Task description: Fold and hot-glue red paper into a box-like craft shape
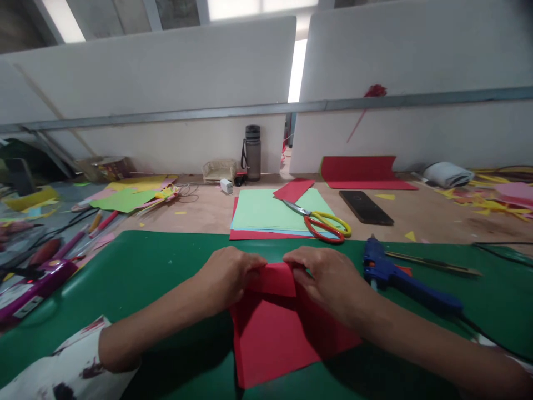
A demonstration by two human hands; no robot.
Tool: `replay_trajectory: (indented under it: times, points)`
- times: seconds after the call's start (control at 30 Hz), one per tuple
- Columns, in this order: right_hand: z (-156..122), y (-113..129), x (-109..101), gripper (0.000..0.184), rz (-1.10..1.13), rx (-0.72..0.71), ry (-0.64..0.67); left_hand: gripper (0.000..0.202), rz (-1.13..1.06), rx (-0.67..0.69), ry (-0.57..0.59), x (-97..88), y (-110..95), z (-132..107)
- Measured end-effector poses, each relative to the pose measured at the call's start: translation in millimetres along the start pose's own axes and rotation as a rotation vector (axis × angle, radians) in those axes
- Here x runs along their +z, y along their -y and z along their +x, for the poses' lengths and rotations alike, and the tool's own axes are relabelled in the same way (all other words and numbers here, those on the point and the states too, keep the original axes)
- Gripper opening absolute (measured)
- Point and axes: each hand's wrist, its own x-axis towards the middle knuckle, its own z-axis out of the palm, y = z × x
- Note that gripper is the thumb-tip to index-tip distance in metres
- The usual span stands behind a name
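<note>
A sheet of red paper (278, 341) lies in front of me over the green mat (166, 253), its far edge folded over toward me as a flap. My left hand (231, 275) pinches the left end of that flap. At its right end, my right hand (322, 275) pinches the paper between thumb and fingers. Part of the sheet's right side is hidden under my right hand and forearm. Just beyond my hands, scissors (318, 222) with red and yellow handles rest on a stack of pale green paper (262, 208).
Right of my hand lie a blue glue gun (400, 275) with a cord and a thin cutter-like tool (433, 263). Farther back are a phone (365, 207), folded red card (362, 171) and a bottle (252, 153). Pens, paper scraps and a purple device (37, 289) crowd the left.
</note>
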Motion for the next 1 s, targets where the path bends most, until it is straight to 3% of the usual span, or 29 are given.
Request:
replay_trajectory:
  times: [0.2,0.47,0.73,1.0]
  points:
    - [-1.1,-1.1,2.8,0.025,-0.007,-0.005,0.041,0.029,0.004,0.013,0.037,-1.8,-0.4,0.8]
    - [-5.6,2.0,2.8,0.020,-0.125,-0.015,0.052,0.025,0.182,-0.072,-0.019,10.0,-0.5,4.7]
    - [-9.1,2.5,4.4,0.019,-0.139,-0.022,0.055,0.019,0.233,-0.077,0.021,2.6,-7.4,6.4]
    - [-11.1,1.7,9.5,0.017,-0.197,-0.046,0.008,0.020,0.268,-0.083,-0.004,8.5,-8.9,10.2]
